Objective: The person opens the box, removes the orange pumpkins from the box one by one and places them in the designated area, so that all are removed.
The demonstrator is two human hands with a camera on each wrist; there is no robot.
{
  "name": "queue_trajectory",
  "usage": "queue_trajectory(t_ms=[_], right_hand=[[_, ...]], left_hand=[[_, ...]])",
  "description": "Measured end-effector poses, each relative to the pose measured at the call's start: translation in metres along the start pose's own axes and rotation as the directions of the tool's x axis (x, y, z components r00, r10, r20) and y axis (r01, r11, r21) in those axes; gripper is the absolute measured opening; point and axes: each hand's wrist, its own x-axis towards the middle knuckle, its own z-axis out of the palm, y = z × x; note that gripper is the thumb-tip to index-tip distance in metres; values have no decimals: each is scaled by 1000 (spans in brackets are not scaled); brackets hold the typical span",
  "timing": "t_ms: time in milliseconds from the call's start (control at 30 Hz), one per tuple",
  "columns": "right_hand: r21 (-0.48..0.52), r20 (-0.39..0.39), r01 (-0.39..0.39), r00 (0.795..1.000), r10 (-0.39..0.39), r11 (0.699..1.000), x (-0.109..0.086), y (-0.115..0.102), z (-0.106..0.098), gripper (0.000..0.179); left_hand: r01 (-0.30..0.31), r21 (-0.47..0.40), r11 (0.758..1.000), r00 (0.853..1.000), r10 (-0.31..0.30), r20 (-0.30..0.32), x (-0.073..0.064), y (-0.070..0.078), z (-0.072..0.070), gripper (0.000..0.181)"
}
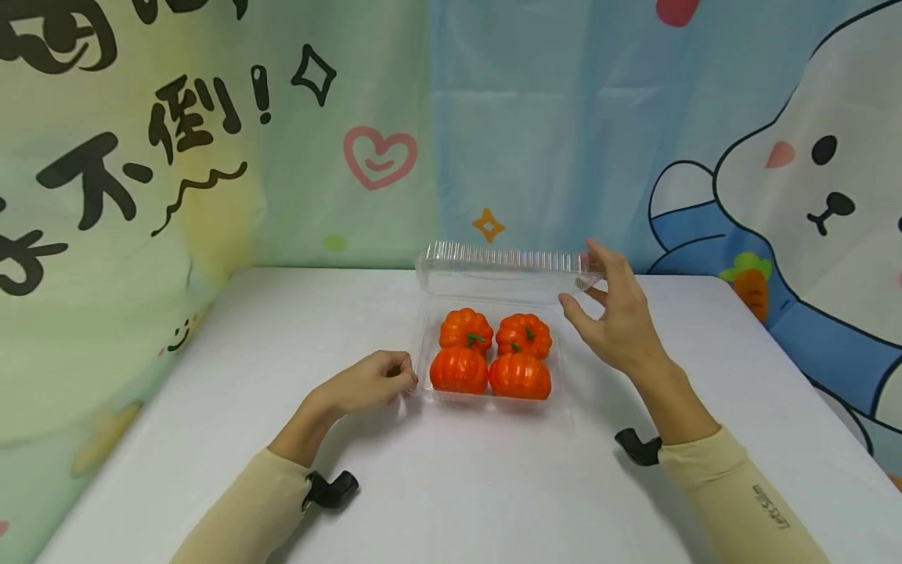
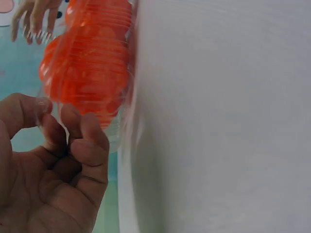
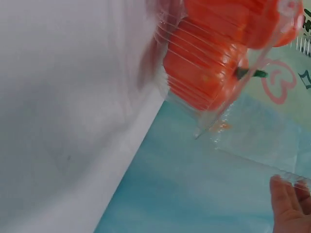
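Note:
A clear plastic clamshell box (image 1: 428,345) sits on the table with its lid (image 1: 493,278) raised at the back. Inside the base lie several small orange pumpkins (image 1: 520,377), at least some with green stems; the left wrist view shows pumpkins (image 2: 87,73) through the ribbed wall. At the base's left front corner my left hand (image 1: 373,381) pinches the rim between thumb and forefinger. My right hand (image 1: 618,317) is at the lid's right end, thumb spread apart. In the right wrist view the fingertips of my right hand (image 3: 290,206) touch the lid's edge, fingers fairly straight.
A white-covered table (image 1: 451,486) spreads around the box. Behind it hangs a printed cloth backdrop (image 1: 535,141) with a cartoon bear, a heart and writing. Black wrist mounts (image 1: 333,490) stick out from both sleeves.

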Motion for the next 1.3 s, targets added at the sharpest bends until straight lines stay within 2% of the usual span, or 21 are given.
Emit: queue_trajectory(t_ms=[167,300,467,567,667,867,1033,1300], right_hand=[[70,49,-106,994,103,992,0,4,6,94],[107,116,-180,979,168,978,1,7,12,100],[155,242,-299,936,258,942,4,6,15,103],[146,303,-352,905,297,925,4,8,15,103],[116,336,-370,888,314,922,3,12,16,103],[89,366,-385,870,329,919,4,17,16,101],[77,399,-409,848,348,909,6,19,17,99],[58,449,-432,816,363,900,5,22,16,89]], left_hand=[[1,5,1000,1000,-1,9,2,1,2,20],[10,18,1000,1000,-10,10,-1,1,1,21],[12,28,1000,1000,-13,12,-5,2,-1,21],[8,33,999,1000,-8,15,-6,4,-2,20],[7,47,999,1000,-7,16,-7,6,-2,19],[-11,76,997,999,8,43,-10,7,-1,19],[-24,93,995,998,19,56,-12,7,-2,19],[-13,89,996,997,6,76,-15,6,-3,18]])
